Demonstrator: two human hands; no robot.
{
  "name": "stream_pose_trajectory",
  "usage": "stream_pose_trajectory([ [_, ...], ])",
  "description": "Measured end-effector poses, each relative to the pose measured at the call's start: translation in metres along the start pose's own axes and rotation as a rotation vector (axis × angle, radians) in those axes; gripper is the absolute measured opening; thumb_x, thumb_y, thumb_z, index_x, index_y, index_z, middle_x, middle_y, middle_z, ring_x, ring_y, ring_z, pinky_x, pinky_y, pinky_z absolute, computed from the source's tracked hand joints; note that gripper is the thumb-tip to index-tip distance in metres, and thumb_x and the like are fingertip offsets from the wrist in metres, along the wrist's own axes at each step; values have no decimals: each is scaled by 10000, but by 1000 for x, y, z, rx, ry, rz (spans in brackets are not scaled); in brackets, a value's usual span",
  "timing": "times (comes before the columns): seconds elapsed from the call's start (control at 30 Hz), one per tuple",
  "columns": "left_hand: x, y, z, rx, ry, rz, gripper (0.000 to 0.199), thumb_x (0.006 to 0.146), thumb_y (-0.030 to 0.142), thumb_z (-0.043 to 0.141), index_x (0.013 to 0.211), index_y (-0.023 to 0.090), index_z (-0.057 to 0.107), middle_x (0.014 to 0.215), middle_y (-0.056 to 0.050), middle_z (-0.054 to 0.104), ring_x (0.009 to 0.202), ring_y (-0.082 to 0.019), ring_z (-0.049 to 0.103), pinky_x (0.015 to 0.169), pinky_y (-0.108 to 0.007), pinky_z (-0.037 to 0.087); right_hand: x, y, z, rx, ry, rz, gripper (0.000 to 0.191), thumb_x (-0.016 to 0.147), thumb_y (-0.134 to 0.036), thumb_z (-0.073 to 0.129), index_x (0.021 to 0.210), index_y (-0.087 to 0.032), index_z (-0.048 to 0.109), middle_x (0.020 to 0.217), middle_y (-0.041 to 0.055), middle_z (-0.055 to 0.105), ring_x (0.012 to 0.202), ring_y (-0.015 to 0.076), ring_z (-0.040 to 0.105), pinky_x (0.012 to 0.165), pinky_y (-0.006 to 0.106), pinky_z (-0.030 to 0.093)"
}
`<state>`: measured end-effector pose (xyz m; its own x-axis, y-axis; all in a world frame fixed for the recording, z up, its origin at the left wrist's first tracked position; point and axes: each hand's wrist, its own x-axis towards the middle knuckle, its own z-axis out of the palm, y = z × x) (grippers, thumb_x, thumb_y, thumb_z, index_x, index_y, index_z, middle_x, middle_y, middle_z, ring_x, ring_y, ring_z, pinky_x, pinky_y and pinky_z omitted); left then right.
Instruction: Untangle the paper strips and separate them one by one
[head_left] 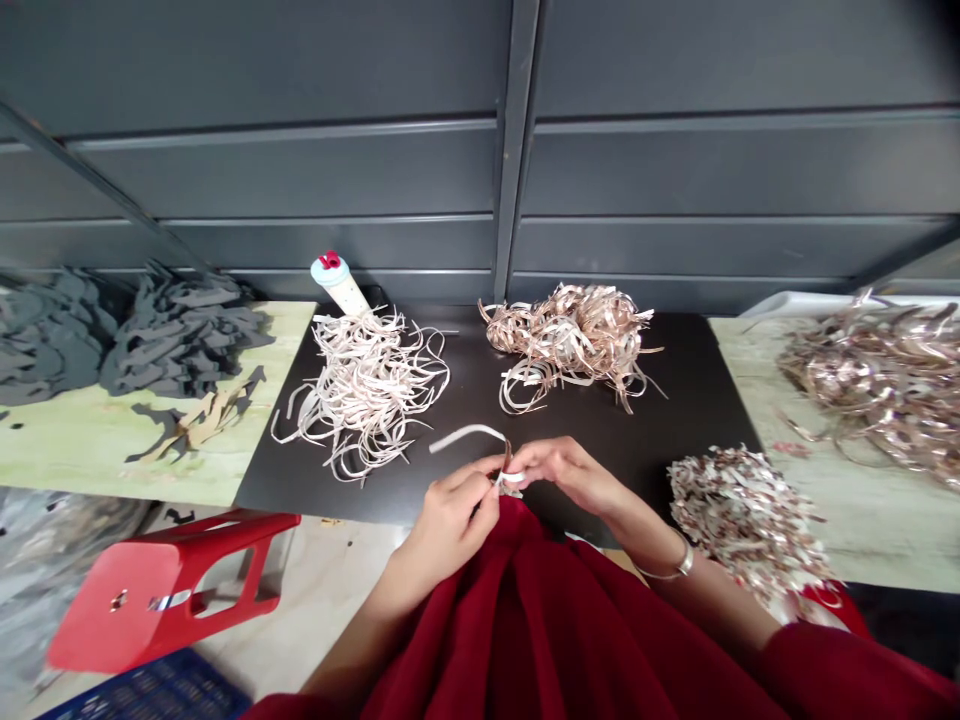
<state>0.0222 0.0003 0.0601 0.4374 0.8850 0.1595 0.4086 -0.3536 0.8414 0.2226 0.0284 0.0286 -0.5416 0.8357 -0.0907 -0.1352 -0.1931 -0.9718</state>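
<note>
We see a pale, glossy strip (469, 435) arching out to the left from a pinch just above our lap, over the front edge of a black panel (457, 480). Our left hand (454, 510) is closed, its fingers curled around the strip's near end, and our right hand (566, 475) pinches the same spot from the other side, so the two hands nearly meet. A small brownish curl shows at the pinch, too small to make out. A metal bangle (679, 565) circles the right wrist, and a dark red garment (525, 620) fills the space below the hands. Ahead on the panel lie a heap of pale strips (367, 390) and a heap of coppery strips (570, 340), well apart. A bottle with a red top (339, 282) leans behind the pale heap. Just right of the right hand sits a mound of speckled shreds (746, 525), at the edge of the pale green counter (862, 530), which carries a large, shiny tangle of strips (877, 380). On the left part of the counter (90, 450) are dark grey cut-outs (180, 340) and a few tan scraps (202, 420). Below it, on the floor, stands a red stool (161, 590), beside a blue crate (157, 690).
</note>
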Motion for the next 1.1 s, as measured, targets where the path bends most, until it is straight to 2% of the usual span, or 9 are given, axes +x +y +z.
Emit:
stream_pose_trajectory([
  [0.07, 0, -1, 2, 23, -7, 20, 205, 874, 141, 437, 764, 185, 605, 1173, -114, 644, 1046, -206, 620, 862, -287, 464, 4, -1, 6, -105, 66, -9, 502, 751, -622, 580, 799, -129, 666, 746, 65, 658, 655, 160, 589, 613, 268, 450],
  [0.2, 0, -3, 7, -21, 20, -4, 228, 882, 159, 439, 712, 188, 588, 1131, -108, 667, 1036, -205, 625, 865, -303, 469, 11, -7, 15, -467, 214, -30, 247, 719, -328, 711, 585, -153, 600, 573, -14, 572, 551, 100, 485, 531, 214, 360],
  [0.27, -1, -3, 9, -100, 64, -64, 245, 891, 201, 446, 700, 188, 599, 1099, -98, 684, 986, -203, 640, 859, -314, 472, 11, -9, 12, -471, 170, -20, 210, 763, -275, 663, 603, -151, 609, 583, -16, 574, 558, 97, 483, 537, 213, 357],
  [0.5, -13, -16, 20, -704, 184, -324, 387, 835, 433, 557, 564, 160, 598, 1059, -97, 691, 996, -246, 623, 902, -368, 458, 3, -8, -9, -163, -133, 33, 292, 845, -397, 584, 755, -124, 633, 731, 36, 634, 684, 133, 557, 643, 247, 432],
  [0.63, -6, -27, 16, -923, 43, -479, 478, 771, 558, 583, 559, 131, 608, 845, -105, 693, 830, -231, 660, 818, -357, 494, 4, -9, -3, -370, -162, -64, 233, 874, -335, 556, 786, -141, 652, 754, 30, 648, 694, 126, 576, 659, 235, 433],
  [0.7, 1, -29, 14, -1057, -67, -596, 394, 709, 512, 683, 823, 136, 649, 805, -71, 679, 746, -206, 675, 748, -334, 516, 7, -12, 3, -507, -163, -125, 197, 882, -281, 543, 779, -156, 655, 742, 17, 644, 678, 116, 570, 642, 221, 420],
  [0.8, 9, -28, 16, -1187, -159, -668, 685, 562, 228, 838, 1165, 200, 515, 883, -29, 665, 747, -175, 684, 756, -305, 530, 10, -17, 12, -678, -144, -199, 213, 879, -211, 538, 693, -174, 634, 722, 7, 644, 688, 120, 564, 654, 226, 409],
  [0.93, 13, -27, 22, -1204, -102, -652, 617, 541, 90, 816, 1064, 196, 507, 819, 23, 640, 632, -106, 658, 658, -227, 544, 10, -18, 17, -834, -86, -264, 204, 859, -160, 560, 667, -188, 623, 700, 4, 655, 693, 136, 553, 690, 254, 403],
  [1.1, 11, -32, 21, -1121, -88, -632, 476, 584, 159, 814, 922, 177, 478, 683, 58, 592, 583, -132, 681, 486, -145, 470, 2, -12, 14, -945, 16, -264, 112, 879, -184, 527, 892, -189, 638, 714, 20, 639, 668, 149, 521, 640, 260, 406],
])
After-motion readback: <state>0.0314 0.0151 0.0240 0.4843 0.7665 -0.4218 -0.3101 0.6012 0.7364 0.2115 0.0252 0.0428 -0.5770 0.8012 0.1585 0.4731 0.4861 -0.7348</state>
